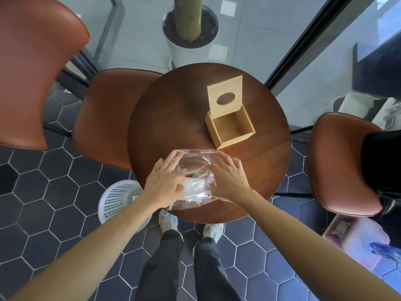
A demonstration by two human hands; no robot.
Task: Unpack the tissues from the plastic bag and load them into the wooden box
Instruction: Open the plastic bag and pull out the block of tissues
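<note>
A clear plastic bag (196,168) lies on the near part of the round wooden table (173,118), with white tissues (194,187) showing through it. My left hand (163,181) rests on the bag's left side, thumb pressed against the plastic over the tissues. On the bag's right side lies my right hand (229,178), fingers spread over the plastic. The wooden box (230,127) stands farther back on the right, empty, its lid with an oval hole tipped upright.
Brown chairs stand at the left (112,118) and right (342,164) of the table. A white perforated basket (118,198) sits on the floor by my left forearm. A white planter (191,38) is behind the table. Another person's dark clothing shows at the right edge.
</note>
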